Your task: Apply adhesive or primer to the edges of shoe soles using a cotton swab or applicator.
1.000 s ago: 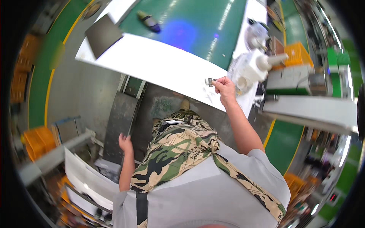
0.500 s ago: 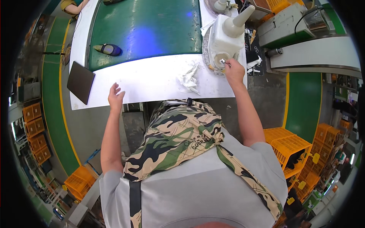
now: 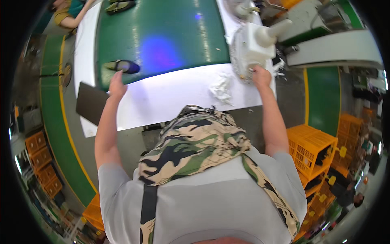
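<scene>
My left hand (image 3: pixel 118 86) reaches over the near edge of the green belt (image 3: pixel 178 24). Its fingers are stretched toward a dark flat shoe (image 3: pixel 128 66) with a strap and an olive toe; the fingertips overlap the shoe's near side, and whether they touch it I cannot tell. Over at the right, my right hand (image 3: pixel 261 76) is closed in a pinch at the foot of a white plastic container (image 3: pixel 254 44) with a cone-shaped spout. A small thin tool is in that pinch, mostly hidden by the fingers now. Crumpled white tissue (image 3: pixel 221 88) lies on the white tabletop (image 3: pixel 170 95) between my hands.
A dark flat panel (image 3: pixel 91 102) rests at the table's left corner. Further shoes (image 3: pixel 120 6) sit up the belt, near another person's arm (image 3: pixel 71 20). Orange crates (image 3: pixel 308 146) stand stacked to my right. A second white container (image 3: pixel 243 10) is at the far right.
My left hand has moved forward from the table's front edge to the shoe. My right hand stays by the container, its tool less visible. The whole view has shifted slightly.
</scene>
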`<state>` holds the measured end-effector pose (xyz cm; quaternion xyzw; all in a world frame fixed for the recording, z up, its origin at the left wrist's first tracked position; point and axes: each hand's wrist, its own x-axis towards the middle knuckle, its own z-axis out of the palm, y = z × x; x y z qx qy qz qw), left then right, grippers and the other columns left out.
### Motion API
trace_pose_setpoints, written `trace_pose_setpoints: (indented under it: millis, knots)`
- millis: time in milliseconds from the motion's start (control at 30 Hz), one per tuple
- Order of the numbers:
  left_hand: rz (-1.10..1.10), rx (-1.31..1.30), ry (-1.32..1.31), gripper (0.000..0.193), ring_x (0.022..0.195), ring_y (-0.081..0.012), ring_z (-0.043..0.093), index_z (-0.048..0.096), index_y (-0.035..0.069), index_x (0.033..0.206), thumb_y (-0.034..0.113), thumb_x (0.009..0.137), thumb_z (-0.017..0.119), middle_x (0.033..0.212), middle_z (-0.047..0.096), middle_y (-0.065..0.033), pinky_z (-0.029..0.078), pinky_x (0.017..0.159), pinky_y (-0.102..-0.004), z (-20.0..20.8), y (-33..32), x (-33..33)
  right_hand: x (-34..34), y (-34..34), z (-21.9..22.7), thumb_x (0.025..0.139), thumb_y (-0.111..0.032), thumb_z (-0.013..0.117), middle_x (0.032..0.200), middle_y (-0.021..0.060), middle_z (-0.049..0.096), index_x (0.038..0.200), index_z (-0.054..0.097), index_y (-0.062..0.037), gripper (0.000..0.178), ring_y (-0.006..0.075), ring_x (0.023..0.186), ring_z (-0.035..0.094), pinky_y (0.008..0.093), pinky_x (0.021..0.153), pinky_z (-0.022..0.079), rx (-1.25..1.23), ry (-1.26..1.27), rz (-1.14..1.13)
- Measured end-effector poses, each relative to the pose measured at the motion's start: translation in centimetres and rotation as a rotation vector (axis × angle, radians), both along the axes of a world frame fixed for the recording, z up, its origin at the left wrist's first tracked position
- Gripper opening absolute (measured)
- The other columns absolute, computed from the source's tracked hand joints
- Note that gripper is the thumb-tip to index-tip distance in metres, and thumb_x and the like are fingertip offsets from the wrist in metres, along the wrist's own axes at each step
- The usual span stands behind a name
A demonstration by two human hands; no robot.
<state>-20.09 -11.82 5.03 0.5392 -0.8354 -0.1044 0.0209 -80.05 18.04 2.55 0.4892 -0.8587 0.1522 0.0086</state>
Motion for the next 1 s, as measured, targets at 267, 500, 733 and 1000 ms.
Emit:
trace_pose_setpoints:
  millis: [267,500,733,1000]
  knots:
    - [-0.44,-0.232,-0.415,0.063,0.138,-0.0359,0.036,0.048,0.008,0.135,0.008,0.075,0.068,0.143,0.046,-0.0166,0.031,0.112,-0.0512,-2.7,-6.9,-1.7,1.5,1.3,2.8,0.084,-0.015,0.057,0.083,0.0133,0.069,0.094,0.072,-0.0161,0.018,0.0369,0.076,0.068,0.0481,0.065,0.052,0.202,0.128,-0.01]
    - [-0.506,-0.11,-0.67,0.064,0.126,-0.0323,0.049,0.045,0.009,0.139,0.009,0.079,0.068,0.135,0.051,-0.0115,0.042,0.103,-0.0483,-4.0,-11.5,0.4,4.0,-1.2,3.1,0.078,-0.01,0.061,0.08,0.0181,0.069,0.084,0.068,-0.0089,0.009,0.0382,0.079,0.067,0.0496,0.067,0.052,0.202,0.075,-0.056]
    - [-0.574,0.154,-0.775,0.06,0.104,-0.0357,0.065,0.051,0.005,0.123,0.01,0.069,0.076,0.114,0.061,-0.0173,0.055,0.088,-0.0428,-3.7,-17.2,-3.0,0.5,1.1,0.6,0.069,-0.014,0.075,0.071,0.0074,0.07,0.079,0.071,-0.0062,0.014,0.0208,0.06,0.067,0.0361,0.065,0.055,-0.117,-0.581,-0.731]
    - [0.044,0.313,-0.004,0.058,0.089,-0.0327,0.07,0.065,0.001,0.108,0.025,0.059,0.083,0.094,0.072,-0.0185,0.055,0.084,-0.0389,-0.5,-18.0,-5.2,0.8,1.4,2.8,0.069,-0.016,0.072,0.078,0.0103,0.072,0.081,0.074,-0.0106,0.013,0.0307,0.076,0.069,0.0412,0.071,0.055,-0.04,-0.35,-0.804]
